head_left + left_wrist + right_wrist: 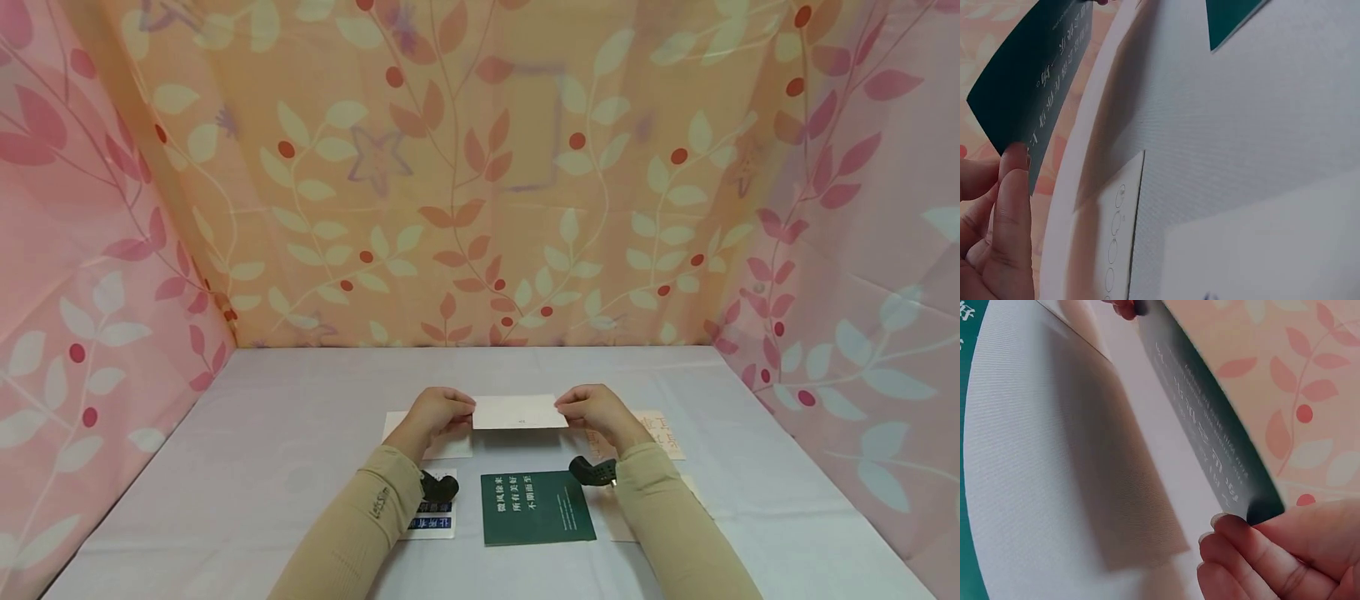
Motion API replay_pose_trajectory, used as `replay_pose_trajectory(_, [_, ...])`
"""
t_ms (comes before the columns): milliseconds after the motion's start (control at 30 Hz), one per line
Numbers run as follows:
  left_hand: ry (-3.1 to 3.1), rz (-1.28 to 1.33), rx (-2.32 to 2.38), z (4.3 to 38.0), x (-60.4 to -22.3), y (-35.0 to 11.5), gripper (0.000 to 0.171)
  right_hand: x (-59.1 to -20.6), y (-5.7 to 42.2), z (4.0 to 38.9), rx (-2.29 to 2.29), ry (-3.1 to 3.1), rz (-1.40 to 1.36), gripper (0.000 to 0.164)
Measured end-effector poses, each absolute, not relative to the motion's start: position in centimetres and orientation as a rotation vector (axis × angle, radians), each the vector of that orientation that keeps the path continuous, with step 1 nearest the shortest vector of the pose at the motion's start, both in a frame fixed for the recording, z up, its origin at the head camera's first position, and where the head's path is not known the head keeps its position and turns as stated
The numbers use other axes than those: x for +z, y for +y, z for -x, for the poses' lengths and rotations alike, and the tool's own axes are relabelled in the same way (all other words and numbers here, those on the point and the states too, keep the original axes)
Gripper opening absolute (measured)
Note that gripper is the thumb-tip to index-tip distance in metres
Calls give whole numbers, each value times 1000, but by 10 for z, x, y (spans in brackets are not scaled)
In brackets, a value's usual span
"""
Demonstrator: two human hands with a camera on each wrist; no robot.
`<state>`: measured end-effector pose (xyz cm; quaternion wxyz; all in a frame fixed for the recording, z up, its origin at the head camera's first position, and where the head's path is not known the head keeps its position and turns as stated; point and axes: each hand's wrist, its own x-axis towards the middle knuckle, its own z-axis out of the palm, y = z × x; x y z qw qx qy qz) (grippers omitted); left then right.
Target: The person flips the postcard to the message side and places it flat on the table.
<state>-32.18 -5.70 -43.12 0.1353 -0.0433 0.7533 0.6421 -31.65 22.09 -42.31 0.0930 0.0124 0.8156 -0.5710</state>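
Observation:
A small card [519,412] is held up above the table, pinched at its two short ends. My left hand [450,410] grips its left end and my right hand [581,408] grips its right end. The head view sees the card's white back. Both wrist views see its dark green face with pale printed text [1035,81] [1210,431], with my left fingers [1010,231] and right fingers [1260,556] on its corners. A second dark green card [536,507] with pale characters lies flat on the table just in front of me, between my forearms.
A pale lilac cloth covers the table [262,433]. On it lie a white card [438,446] under my left hand, a blue-lettered card [433,523] by my left wrist and an orange-lettered card [663,433] at the right. Leaf-patterned fabric walls [480,183] enclose three sides.

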Motion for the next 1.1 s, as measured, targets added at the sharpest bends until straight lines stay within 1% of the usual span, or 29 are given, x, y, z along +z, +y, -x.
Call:
replay_pose_trajectory(300, [2207,154,1855,322,-434,-55,6,-424,218,318,-1641,2460,-127,11])
replay_pose_trajectory(400, [2199,175,1864,320,-433,-55,8,-425,217,318,-1628,2475,-141,10])
replay_pose_trajectory(500, [2202,191,1866,319,-432,-54,10,-424,217,318,-1613,2485,-136,10])
replay_pose_trajectory(733, [2241,211,1823,319,-432,-52,7,-426,216,318,-1609,2502,-140,11])
replay_pose_trajectory(900, [2272,188,1819,319,-436,-52,7,-428,215,318,-1650,2483,-90,12])
replay_pose_trajectory(1100, [2275,201,1804,319,-438,-52,6,-430,213,317,-1615,2497,-149,10])
